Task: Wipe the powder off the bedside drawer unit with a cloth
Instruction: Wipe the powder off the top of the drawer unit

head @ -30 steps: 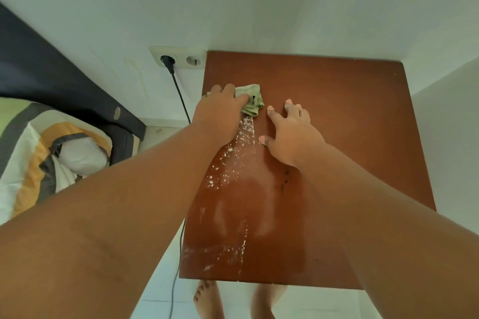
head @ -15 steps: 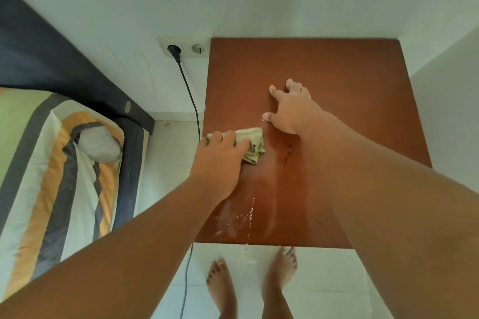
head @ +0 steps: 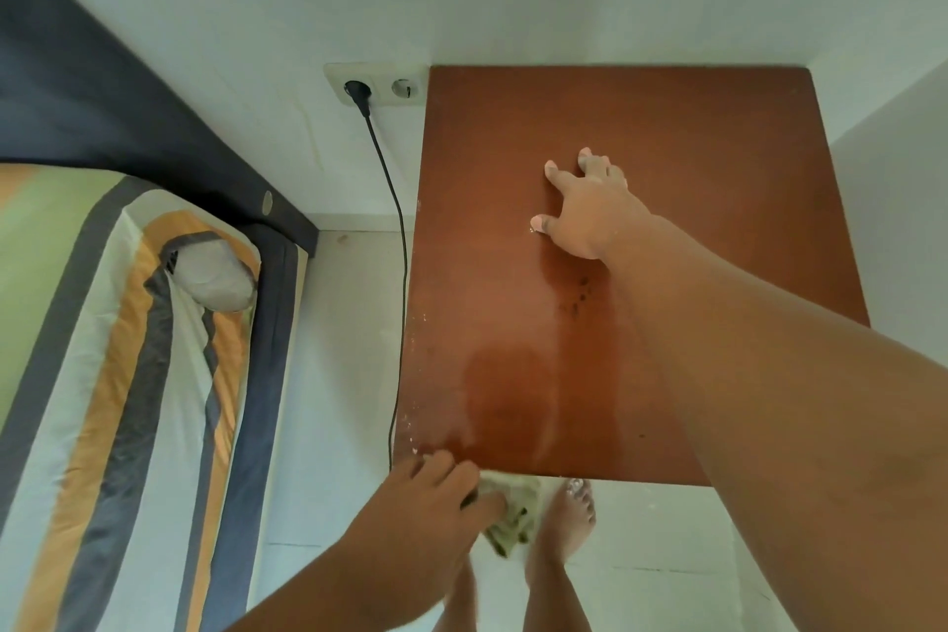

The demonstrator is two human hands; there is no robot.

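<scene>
The bedside drawer unit (head: pixel 667 128) has a glossy red-brown wooden top and stands against the white wall. My left hand (head: pixel 436 493) grips a crumpled pale green cloth (head: pixel 513 513) just past the top's near left corner, off the edge. A few white powder specks (head: pixel 410 426) cling along the left edge near that corner. My right hand (head: pixel 590 205) rests flat on the middle of the top, fingers spread, holding nothing. A faint wiped streak runs down the top toward the near edge.
A bed (head: pixel 128 349) with striped bedding lies to the left, dark headboard (head: pixel 102 82) behind it. A black cable (head: pixel 395 221) runs from a wall socket (head: pixel 377 85) down beside the unit. My bare feet (head: pixel 564 523) stand on white floor tiles below the near edge.
My left hand has dragged the cloth down the top, from the far part to past the near edge, sweeping the powder trail away. My right hand stayed planted on the top.
</scene>
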